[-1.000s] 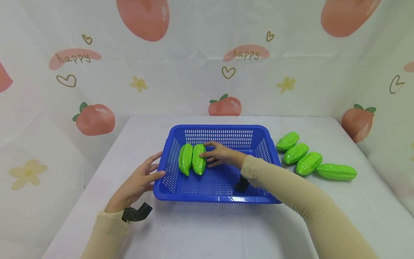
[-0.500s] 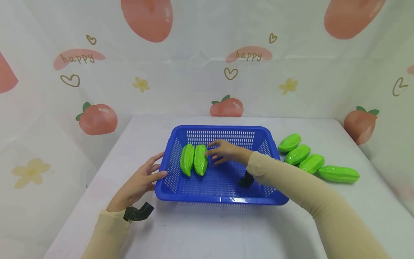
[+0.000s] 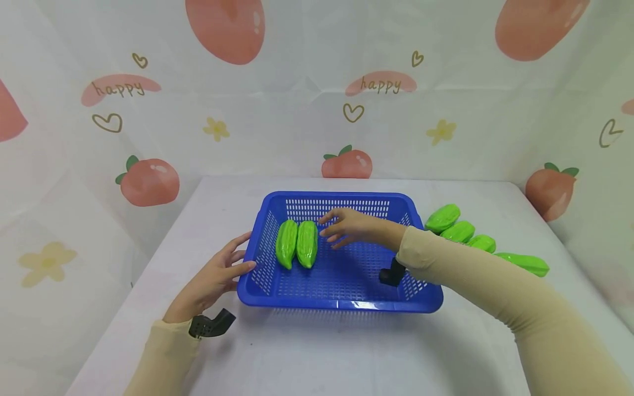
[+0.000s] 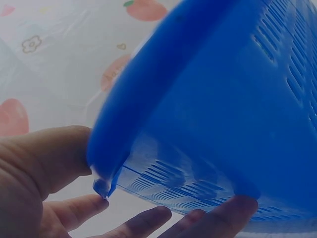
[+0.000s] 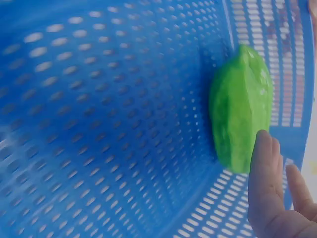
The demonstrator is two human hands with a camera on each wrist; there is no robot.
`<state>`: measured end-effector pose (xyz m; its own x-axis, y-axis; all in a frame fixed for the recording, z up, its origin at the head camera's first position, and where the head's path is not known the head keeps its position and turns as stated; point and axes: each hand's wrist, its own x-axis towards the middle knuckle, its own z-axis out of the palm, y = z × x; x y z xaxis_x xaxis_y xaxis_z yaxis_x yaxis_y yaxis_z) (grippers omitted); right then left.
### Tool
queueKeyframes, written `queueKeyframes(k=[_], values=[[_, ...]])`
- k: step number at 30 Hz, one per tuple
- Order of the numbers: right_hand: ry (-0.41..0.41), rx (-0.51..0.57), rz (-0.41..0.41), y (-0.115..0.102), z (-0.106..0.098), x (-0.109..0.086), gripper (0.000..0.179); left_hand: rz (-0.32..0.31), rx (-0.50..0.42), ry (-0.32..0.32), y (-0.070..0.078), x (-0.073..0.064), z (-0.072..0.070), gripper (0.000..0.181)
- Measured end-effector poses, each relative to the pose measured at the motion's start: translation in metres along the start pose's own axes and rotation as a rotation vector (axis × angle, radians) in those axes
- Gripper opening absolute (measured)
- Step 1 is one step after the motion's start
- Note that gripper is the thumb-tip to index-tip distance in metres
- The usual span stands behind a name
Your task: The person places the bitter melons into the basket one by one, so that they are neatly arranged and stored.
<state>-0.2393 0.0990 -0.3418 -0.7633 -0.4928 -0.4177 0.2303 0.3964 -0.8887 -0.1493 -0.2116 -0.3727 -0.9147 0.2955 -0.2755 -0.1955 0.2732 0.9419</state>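
My left hand (image 3: 213,278) holds the left side of a blue plastic basket (image 3: 342,306), thumb at the rim and fingers along the outer wall below it. In the left wrist view, fingertips touch the perforated wall. Two glossy green ridged vegetables, gourd-like with pointed ends, lie side by side inside at the left: the outer vegetable (image 3: 287,245) and the inner vegetable (image 3: 307,245). Just right of the inner one, my right hand (image 3: 354,226) hovers over the basket with loosely spread fingers, holding nothing. In the right wrist view, its fingers overlap a green vegetable (image 5: 242,109); a small gap separates them in the head view.
Several more green vegetables (image 3: 443,218) lie in a slanting row on the white table (image 3: 297,357), right of the basket; my right sleeve (image 3: 475,280) partly covers some. Behind stands a white cloth backdrop (image 3: 277,148) with fruit prints.
My right hand has let go of the inner vegetable and drawn back right and slightly up. That vegetable stays beside the other. My left hand keeps its place on the basket.
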Motion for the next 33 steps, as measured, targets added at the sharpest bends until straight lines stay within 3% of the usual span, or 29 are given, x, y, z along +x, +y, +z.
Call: queueKeyframes(k=[7,15,25,33], values=[[-0.075,-0.086,-0.078,-0.006,-0.003,-0.029,0.043,-0.003,0.002,-0.003,-0.001,0.0,-0.001,0.08],[-0.114,-0.049,-0.196,-0.015,-0.016,-0.064,0.04,-0.007,0.008,0.003,-0.002,0.0,0.0,0.081],[0.003,-0.011,-0.323,-0.02,-0.055,-0.104,0.039,-0.001,0.007,0.0,-0.001,0.0,0.0,0.08],[0.068,-0.039,-0.526,-0.009,-0.1,-0.142,0.036,-0.006,0.008,0.004,-0.002,0.001,0.0,0.08]])
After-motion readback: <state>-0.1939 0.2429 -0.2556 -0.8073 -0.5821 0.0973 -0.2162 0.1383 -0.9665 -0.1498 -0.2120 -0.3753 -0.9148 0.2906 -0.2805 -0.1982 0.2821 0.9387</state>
